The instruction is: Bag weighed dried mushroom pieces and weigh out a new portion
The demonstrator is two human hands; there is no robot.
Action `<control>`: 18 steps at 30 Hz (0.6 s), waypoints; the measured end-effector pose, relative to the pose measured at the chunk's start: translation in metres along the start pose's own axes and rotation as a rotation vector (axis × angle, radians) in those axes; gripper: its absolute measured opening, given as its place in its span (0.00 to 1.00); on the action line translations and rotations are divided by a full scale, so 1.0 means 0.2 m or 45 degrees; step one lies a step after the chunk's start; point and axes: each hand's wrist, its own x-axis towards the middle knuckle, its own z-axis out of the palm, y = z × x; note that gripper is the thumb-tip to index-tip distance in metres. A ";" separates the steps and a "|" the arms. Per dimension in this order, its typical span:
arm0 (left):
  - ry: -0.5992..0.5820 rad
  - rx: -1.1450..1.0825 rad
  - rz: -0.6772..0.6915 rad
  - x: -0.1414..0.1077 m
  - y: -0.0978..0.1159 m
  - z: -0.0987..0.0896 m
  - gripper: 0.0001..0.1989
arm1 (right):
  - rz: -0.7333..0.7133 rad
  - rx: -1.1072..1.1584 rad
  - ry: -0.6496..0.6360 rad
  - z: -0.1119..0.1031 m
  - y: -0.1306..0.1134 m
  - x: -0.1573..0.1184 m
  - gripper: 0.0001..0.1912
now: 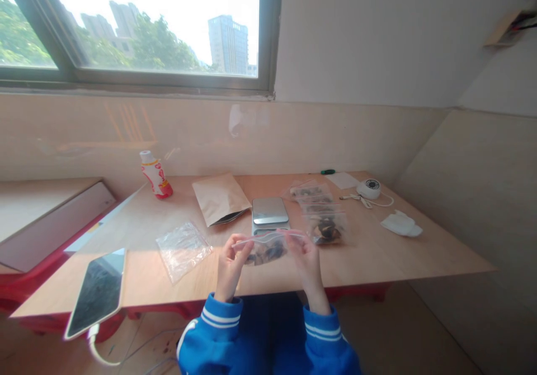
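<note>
Left hand and right hand pinching a zip bag over a wooden table

Blue sleeves come up to the hands, whose fingertips close in a narrow grip on the bag's top edge, dark dried pieces sagging below. Near the table's edge lie a phone and a crumpled plastic bag; further off sit a digital scale, filled zip bags, a kraft paper pouch and a bottle.
</note>
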 end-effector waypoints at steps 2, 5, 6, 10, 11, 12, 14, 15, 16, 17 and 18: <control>0.017 0.001 0.028 0.00 0.00 0.00 0.17 | -0.017 -0.042 0.003 0.00 0.00 0.00 0.11; 0.054 0.018 0.083 0.00 0.00 -0.01 0.16 | -0.059 -0.106 0.023 0.00 -0.01 0.00 0.10; 0.055 0.026 0.095 0.00 0.00 -0.01 0.15 | -0.067 -0.120 0.032 -0.01 -0.01 0.00 0.10; 0.106 0.080 0.178 0.01 0.00 -0.01 0.13 | -0.104 -0.183 0.072 -0.02 -0.03 -0.01 0.10; 0.132 0.100 0.212 0.00 -0.01 -0.01 0.13 | -0.110 -0.193 0.094 -0.02 -0.03 -0.01 0.10; 0.151 0.110 0.238 0.00 -0.01 0.00 0.12 | -0.112 -0.197 0.118 -0.02 -0.02 -0.01 0.10; 0.138 0.078 0.227 0.00 -0.01 0.01 0.12 | -0.114 -0.189 0.151 -0.03 -0.02 -0.01 0.10; 0.109 0.041 0.194 -0.01 -0.02 0.02 0.12 | -0.112 -0.166 0.148 -0.03 -0.02 -0.02 0.10; 0.068 0.004 0.155 -0.01 -0.02 0.03 0.13 | -0.105 -0.123 0.131 -0.03 -0.01 -0.02 0.10; 0.024 -0.024 0.119 -0.01 -0.02 0.03 0.13 | -0.090 -0.064 0.098 -0.03 -0.01 -0.02 0.10; -0.013 -0.038 0.095 -0.01 -0.02 0.03 0.14 | -0.069 -0.001 0.056 -0.03 -0.01 -0.02 0.10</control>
